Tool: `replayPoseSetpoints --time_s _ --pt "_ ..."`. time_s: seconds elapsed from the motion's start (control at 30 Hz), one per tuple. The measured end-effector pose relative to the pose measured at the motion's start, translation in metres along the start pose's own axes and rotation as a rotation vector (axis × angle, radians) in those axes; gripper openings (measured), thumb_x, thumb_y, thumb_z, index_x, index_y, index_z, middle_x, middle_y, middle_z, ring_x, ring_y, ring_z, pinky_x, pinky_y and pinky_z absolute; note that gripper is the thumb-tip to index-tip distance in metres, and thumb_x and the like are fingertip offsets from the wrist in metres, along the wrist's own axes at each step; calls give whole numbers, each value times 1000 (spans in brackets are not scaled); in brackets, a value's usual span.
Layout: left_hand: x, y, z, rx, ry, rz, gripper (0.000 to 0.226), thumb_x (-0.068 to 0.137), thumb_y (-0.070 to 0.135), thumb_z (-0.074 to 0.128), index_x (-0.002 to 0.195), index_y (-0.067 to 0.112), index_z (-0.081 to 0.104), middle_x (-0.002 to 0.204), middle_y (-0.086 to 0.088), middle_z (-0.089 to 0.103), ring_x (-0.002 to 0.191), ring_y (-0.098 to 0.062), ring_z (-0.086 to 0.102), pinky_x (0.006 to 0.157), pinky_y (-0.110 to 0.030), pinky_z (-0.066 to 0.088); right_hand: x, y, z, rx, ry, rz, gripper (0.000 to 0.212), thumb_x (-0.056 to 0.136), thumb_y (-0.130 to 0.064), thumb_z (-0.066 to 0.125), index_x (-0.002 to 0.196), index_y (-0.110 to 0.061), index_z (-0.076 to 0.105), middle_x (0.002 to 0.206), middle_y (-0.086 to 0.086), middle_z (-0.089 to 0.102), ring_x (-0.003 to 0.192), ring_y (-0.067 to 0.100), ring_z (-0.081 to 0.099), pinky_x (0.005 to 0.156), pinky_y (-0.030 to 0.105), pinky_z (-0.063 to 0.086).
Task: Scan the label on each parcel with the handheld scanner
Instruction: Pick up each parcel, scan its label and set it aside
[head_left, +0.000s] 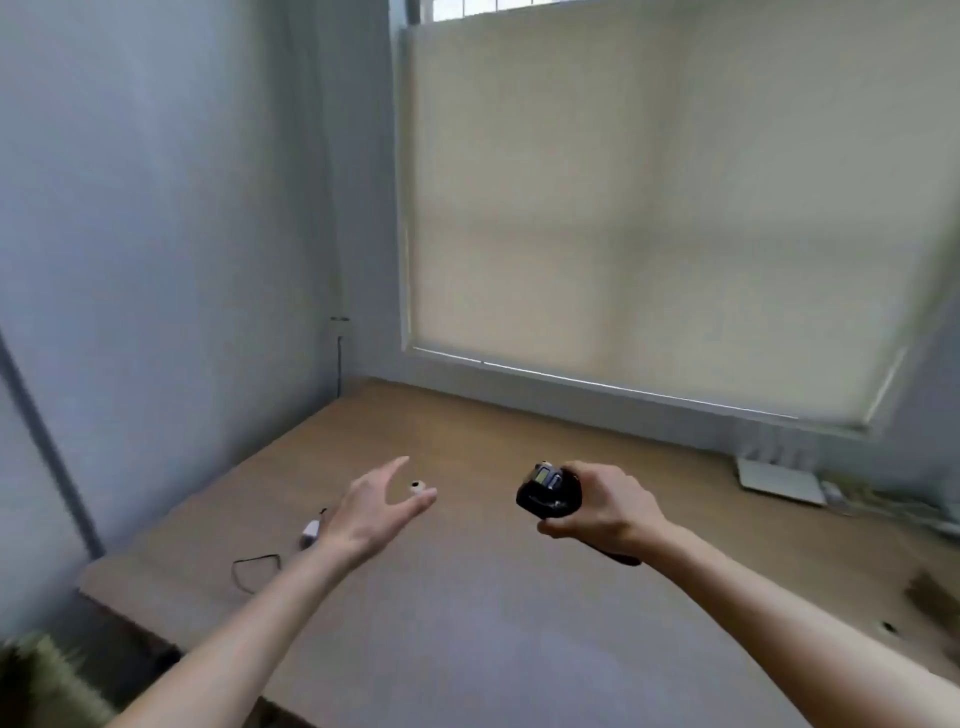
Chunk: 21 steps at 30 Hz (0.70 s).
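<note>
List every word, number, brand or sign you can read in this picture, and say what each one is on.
None can be read.
Small screen on the black handheld scanner, gripped in the right hand: lit, but too small and blurred to read.
Flat white device at the back of the brown wooden table: no legible marking.
Left hand holds nothing; no parcel label is in view.

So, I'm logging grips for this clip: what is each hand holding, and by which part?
The right hand grips the black handheld scanner around its handle, head pointing forward. The left hand is open, holding nothing.
</note>
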<state>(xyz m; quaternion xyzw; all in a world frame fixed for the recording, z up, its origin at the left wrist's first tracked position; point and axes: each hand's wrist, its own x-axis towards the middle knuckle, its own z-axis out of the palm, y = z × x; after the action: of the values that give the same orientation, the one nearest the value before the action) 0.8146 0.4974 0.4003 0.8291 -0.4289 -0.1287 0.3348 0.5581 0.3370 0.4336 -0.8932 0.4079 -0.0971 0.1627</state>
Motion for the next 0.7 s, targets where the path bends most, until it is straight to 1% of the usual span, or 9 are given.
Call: replayPoseSetpoints --time_s 0.1,0.13,0.17,0.2,0.3,0.37,0.43,0.6,0.7 --pt "1 124 91 -4 -88 184 73 85 63 66 147 30 48 152 2 49 139 -17 46 115 -37 36 -57 111 -72 -25 67 156 52 59 -62 77 100 -35 64 97 -13 70 93 20 66 71 30 49" --pt "-6 179 132 -8 -140 270 72 85 62 66 147 29 49 152 2 48 140 -17 44 115 -35 34 -88 160 -97 -7 100 246 52 57 -63 77 98 -35 63 95 -14 69 92 20 65 71 30 50" --pt "-17 244 184 5 -194 360 72 86 62 66 147 29 49 153 2 47 141 -17 42 114 -32 34 -128 219 -125 -15 131 367 53 56 -64 76 98 -35 63 95 -14 69 92 19 65 73 30 50" --pt "-24 275 208 21 -224 396 71 86 63 65 147 29 49 153 3 46 142 -16 41 113 -31 34 -145 247 -137 -25 160 398 55 56 -65 76 100 -35 64 96 -14 69 94 19 65 75 31 51" --pt "-30 297 229 12 -237 408 70 85 69 61 144 34 51 157 7 40 143 -14 38 111 -33 35 -163 264 -148 -54 165 387 59 57 -66 76 105 -36 66 99 -12 68 97 20 65 79 32 53" --pt "-43 348 282 11 -309 493 69 84 71 59 143 36 53 157 8 39 143 -14 38 111 -35 37 -205 313 -169 -32 180 482 61 57 -66 76 108 -34 67 99 -10 69 98 22 66 81 33 55" --pt "-63 406 331 32 -382 592 71 83 72 59 143 35 52 154 7 44 141 -14 41 110 -34 38 -247 369 -188 -35 246 584 62 59 -66 78 109 -32 69 102 -7 71 99 21 66 83 33 56" --pt "-100 500 434 38 -508 725 75 85 70 59 148 32 46 150 4 50 138 -17 45 107 -34 39 -325 463 -205 9 352 766 61 61 -68 80 109 -33 70 106 -6 73 102 22 66 79 34 56" --pt "-113 541 484 28 -565 772 75 86 68 59 149 30 44 147 1 53 136 -18 47 107 -35 42 -353 512 -210 0 379 870 64 61 -70 79 113 -35 69 107 -8 73 101 21 66 73 31 50"
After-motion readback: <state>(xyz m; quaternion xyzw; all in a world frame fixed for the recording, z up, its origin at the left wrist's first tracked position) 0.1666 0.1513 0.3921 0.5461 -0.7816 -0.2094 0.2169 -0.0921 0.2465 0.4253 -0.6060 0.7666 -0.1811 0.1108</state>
